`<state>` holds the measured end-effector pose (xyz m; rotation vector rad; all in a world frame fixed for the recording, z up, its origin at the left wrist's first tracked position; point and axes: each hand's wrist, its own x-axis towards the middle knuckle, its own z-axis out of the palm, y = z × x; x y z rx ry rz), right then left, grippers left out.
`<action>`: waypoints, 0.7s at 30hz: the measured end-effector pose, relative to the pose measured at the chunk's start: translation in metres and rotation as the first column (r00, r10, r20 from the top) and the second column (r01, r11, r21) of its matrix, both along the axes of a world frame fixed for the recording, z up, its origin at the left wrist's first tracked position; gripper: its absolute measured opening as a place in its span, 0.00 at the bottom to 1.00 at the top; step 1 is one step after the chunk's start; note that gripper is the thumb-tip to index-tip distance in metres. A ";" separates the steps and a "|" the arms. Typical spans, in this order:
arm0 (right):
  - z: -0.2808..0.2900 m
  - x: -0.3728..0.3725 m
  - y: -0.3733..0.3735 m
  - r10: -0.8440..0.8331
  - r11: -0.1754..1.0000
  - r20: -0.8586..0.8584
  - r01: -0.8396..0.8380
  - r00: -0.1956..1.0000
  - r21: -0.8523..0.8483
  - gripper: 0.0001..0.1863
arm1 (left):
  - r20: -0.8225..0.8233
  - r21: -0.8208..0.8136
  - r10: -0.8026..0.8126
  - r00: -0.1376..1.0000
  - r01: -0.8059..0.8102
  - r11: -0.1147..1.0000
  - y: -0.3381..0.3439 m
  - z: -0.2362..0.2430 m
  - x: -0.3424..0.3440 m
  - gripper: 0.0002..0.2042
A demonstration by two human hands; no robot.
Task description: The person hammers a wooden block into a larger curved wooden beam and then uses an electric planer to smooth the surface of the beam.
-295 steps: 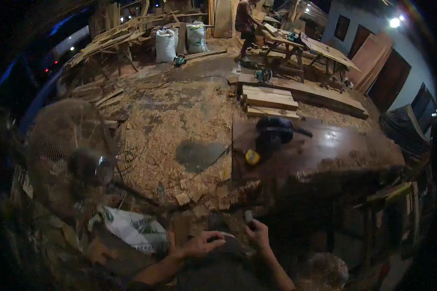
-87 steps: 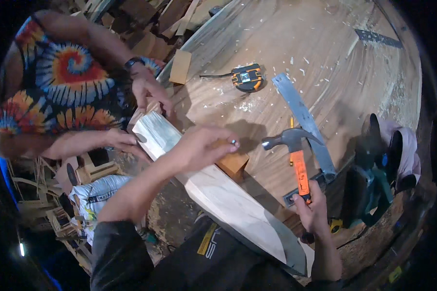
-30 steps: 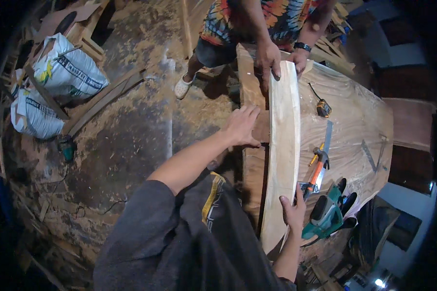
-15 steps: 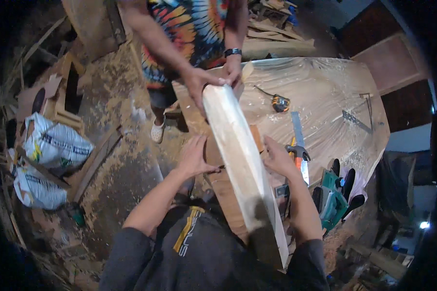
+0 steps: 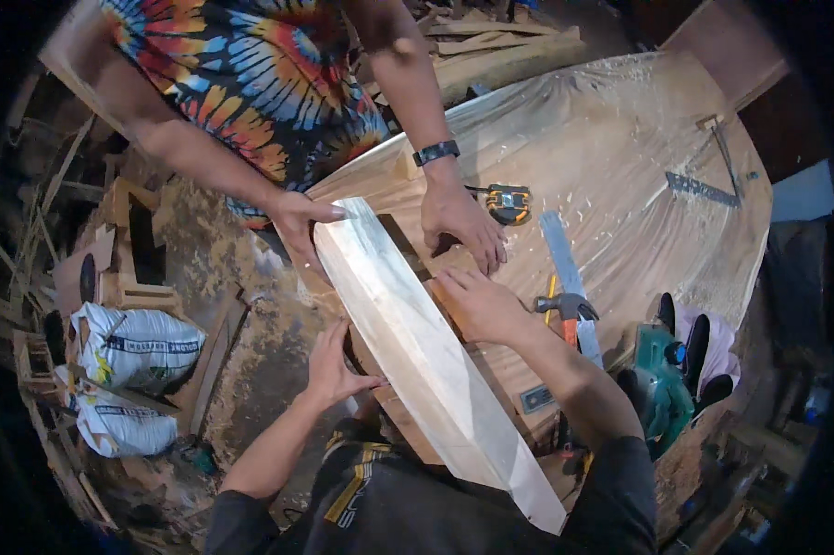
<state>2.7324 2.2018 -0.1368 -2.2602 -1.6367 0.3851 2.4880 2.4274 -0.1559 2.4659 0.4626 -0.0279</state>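
Observation:
A long, pale wooden beam (image 5: 417, 342) with bevelled faces slants from the far left towards my body. Beneath it lies a brown wooden block (image 5: 365, 350), mostly hidden by the beam. My left hand (image 5: 332, 365) grips the block's left end, thumb stretched along the near side. On the other side of the beam, my right hand (image 5: 482, 301) curls over the block's right end; its fingertips are partly hidden. A co-worker's hand (image 5: 306, 227) holds the beam's far end, while that person's other hand (image 5: 463, 222) rests beside it, fingers down on the work surface.
On the sheet-covered table (image 5: 611, 139) lie a tape measure (image 5: 508, 203), a hammer (image 5: 568, 307), a metal ruler (image 5: 565, 254) and a square (image 5: 704, 187). A green power planer (image 5: 662, 384) stands at the right. White sacks (image 5: 140, 347) sit on the floor at left.
The co-worker has come closer and taken one hand off the beam, placing it on the work surface. The beam's far end has shifted left in view. My right hand has moved further over the block.

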 end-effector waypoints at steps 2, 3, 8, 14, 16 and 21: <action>0.001 -0.002 0.002 -0.007 1.000 0.007 0.007 1.000 -0.025 0.31 | 0.017 0.034 -0.018 1.000 0.017 0.999 0.001 -0.007 0.000 0.60; 0.005 -0.002 0.003 -0.001 0.999 0.023 0.002 1.000 -0.053 0.30 | 0.045 0.065 -0.025 0.999 0.022 0.998 0.002 -0.009 -0.001 0.60; 0.002 -0.005 0.002 -0.034 0.998 -0.006 0.033 0.999 -0.046 0.34 | 0.012 0.035 -0.003 1.000 0.003 0.999 0.000 -0.005 -0.002 0.60; 0.015 -0.007 0.006 0.007 0.984 -0.073 -0.020 0.997 -0.177 0.49 | 0.084 0.061 -0.042 0.996 0.037 0.997 0.004 -0.012 -0.010 0.61; 0.017 -0.016 0.010 -0.088 0.990 -0.159 0.068 0.983 -0.127 0.39 | 0.064 0.015 -0.031 0.997 0.030 0.999 0.009 -0.023 -0.016 0.64; 0.015 -0.029 0.003 -0.150 0.980 -0.115 0.131 0.982 -0.152 0.45 | 0.089 -0.042 0.013 0.996 -0.009 0.999 0.009 -0.011 -0.023 0.63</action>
